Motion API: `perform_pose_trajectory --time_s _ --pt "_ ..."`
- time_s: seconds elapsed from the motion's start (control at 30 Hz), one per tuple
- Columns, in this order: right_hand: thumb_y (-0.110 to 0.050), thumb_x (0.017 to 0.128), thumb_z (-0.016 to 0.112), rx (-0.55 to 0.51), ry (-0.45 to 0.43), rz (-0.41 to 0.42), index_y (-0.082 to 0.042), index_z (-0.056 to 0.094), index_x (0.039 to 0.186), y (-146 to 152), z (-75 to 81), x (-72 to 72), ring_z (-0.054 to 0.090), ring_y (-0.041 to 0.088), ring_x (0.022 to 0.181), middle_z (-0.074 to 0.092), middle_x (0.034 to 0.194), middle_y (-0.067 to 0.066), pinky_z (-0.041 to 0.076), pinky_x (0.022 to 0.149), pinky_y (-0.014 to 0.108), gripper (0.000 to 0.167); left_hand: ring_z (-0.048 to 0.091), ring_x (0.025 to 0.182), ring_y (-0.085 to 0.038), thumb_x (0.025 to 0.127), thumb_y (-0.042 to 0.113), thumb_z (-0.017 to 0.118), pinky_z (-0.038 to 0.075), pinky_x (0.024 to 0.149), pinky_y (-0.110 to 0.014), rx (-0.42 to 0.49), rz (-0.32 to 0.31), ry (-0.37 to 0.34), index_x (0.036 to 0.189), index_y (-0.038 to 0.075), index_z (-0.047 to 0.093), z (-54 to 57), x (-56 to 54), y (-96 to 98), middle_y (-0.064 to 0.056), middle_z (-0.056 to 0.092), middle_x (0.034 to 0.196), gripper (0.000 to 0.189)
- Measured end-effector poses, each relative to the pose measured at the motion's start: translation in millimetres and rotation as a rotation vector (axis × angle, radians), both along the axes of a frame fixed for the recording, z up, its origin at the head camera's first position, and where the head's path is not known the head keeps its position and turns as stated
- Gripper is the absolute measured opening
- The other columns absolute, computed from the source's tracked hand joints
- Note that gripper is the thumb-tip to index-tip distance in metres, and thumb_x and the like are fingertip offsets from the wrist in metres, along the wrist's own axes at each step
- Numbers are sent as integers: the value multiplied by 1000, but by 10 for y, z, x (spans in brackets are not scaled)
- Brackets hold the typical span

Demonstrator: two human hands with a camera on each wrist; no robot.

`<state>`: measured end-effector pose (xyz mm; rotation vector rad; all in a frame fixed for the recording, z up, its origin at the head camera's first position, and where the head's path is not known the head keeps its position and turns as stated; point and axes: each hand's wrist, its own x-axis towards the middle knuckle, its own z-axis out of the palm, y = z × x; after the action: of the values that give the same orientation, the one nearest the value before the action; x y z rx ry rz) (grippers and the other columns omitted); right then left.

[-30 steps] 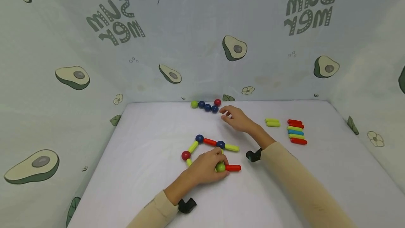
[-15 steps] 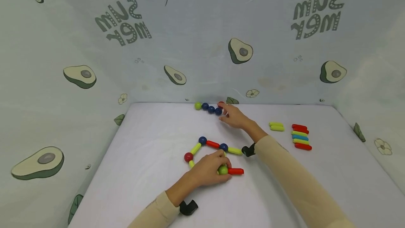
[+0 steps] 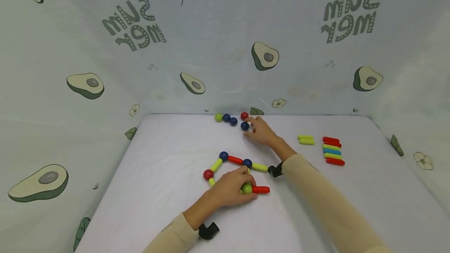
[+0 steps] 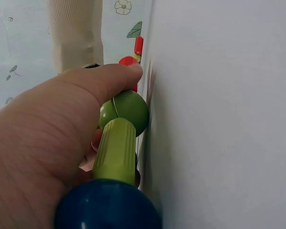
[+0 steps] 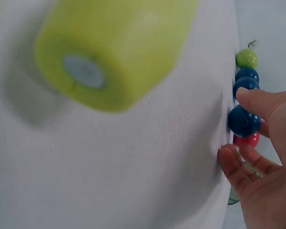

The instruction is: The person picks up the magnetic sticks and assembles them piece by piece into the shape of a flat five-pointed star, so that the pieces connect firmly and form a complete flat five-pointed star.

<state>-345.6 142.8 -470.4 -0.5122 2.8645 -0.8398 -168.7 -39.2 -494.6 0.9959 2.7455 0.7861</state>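
Note:
In the head view my left hand [image 3: 230,187] grips a green ball [image 3: 247,188] in a ring of balls and rods, its fingers hiding part of the ring. A red rod [image 3: 261,189] sticks out right from that ball. The ring also shows a red ball [image 3: 208,174], two blue balls [image 3: 224,156] and several rods. In the left wrist view a yellow-green rod [image 4: 115,150] joins the green ball to a blue ball. My right hand [image 3: 261,131] reaches to the table's far edge, forefinger at a loose blue ball [image 3: 244,126], thumb apart below it.
Beside the loose blue ball lie a red ball [image 3: 244,116], two more blue balls [image 3: 233,121] and a green ball [image 3: 218,117]. To the right rest two yellow-green rods [image 3: 306,141] and a column of coloured rods [image 3: 332,152]. A patterned cloth [image 3: 225,50] rises behind the table.
The right hand has reached the balls at the far edge. One blue ball has come away from its row, slightly right and nearer. The left hand keeps its hold on the green ball.

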Motion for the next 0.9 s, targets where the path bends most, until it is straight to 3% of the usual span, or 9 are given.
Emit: perform_pose_trajectory --time_s 0.2,0.43,0.7,0.9 --pt "-25 97 69 -40 -37 -26 -8 53 127 29 -46 64 59 30 103 61 122 17 54 94 43 38 48 74 3 90 52 77 40 61 -14 -5 -15 11 106 27 75 -47 33 6 13 50 97 30" --pt "-16 93 69 -100 15 14 -3 59 133 146 -3 219 60 30 101 64 120 19 55 93 44 43 47 72 2 91 47 77 39 59 -15 -3 16 43 103 26 76 -2 21 5 12 49 94 25" --pt "-15 89 76 -154 39 -18 -4 62 120 478 1 659 66 29 101 70 115 17 58 90 45 36 48 73 2 91 45 77 39 58 -15 -4 12 52 107 25 79 -1 17 6 12 50 95 26" --pt "-13 89 76 -158 34 -19 -5 61 122 746 50 996 66 28 101 69 116 15 58 90 44 37 48 72 1 92 45 76 39 59 -15 -14 -2 70 108 25 78 -11 15 10 11 51 97 26"
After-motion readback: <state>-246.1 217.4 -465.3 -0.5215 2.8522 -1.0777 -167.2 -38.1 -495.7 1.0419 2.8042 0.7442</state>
